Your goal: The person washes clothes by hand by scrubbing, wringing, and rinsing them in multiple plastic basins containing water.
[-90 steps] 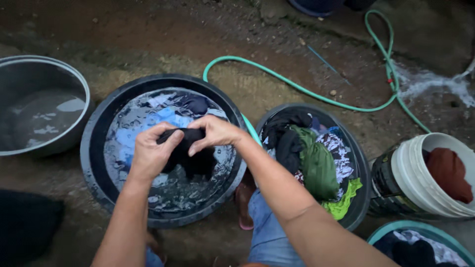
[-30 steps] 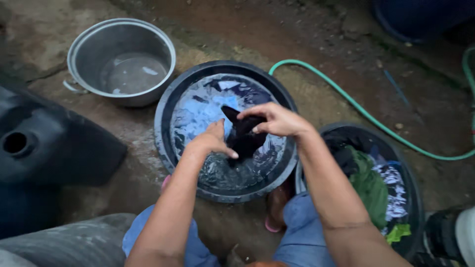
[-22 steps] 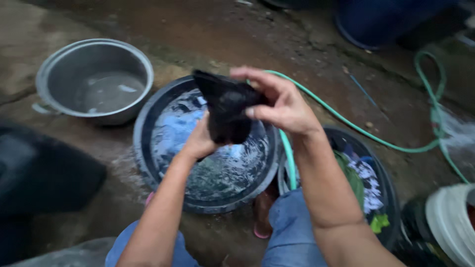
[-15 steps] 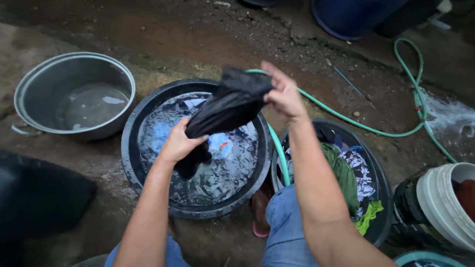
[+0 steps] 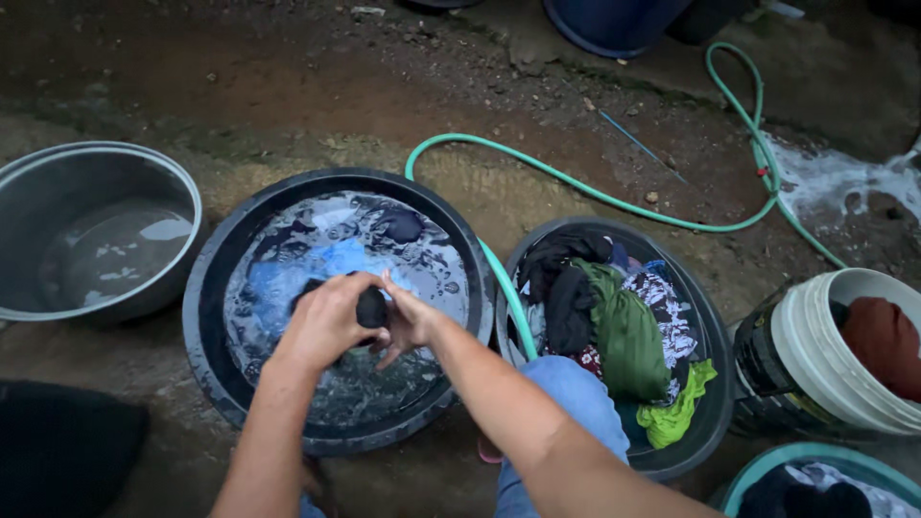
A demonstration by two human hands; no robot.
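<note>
Here, over the black basin [image 5: 206, 317], both hands are working one item: a black cloth [image 5: 371, 307], bunched small. The left hand [image 5: 324, 321] is curling its fingers [image 5: 360, 284] closed around the cloth from the left; the right hand [image 5: 408, 321] is pressing against it from the right, fingers partly bent and gripping. The cloth is sitting just above the soapy water, in which blue and dark garments are soaking. Beside the basin on the left, a metal pot [image 5: 58, 177] is holding a little water. To the right, a second dark tub [image 5: 715, 384] is carrying a green garment [image 5: 628, 336] and other clothes. A green hose [image 5: 576, 182] is curving across the wet ground behind, and a white bucket [image 5: 815, 355] is holding a reddish cloth [image 5: 883, 341].
</note>
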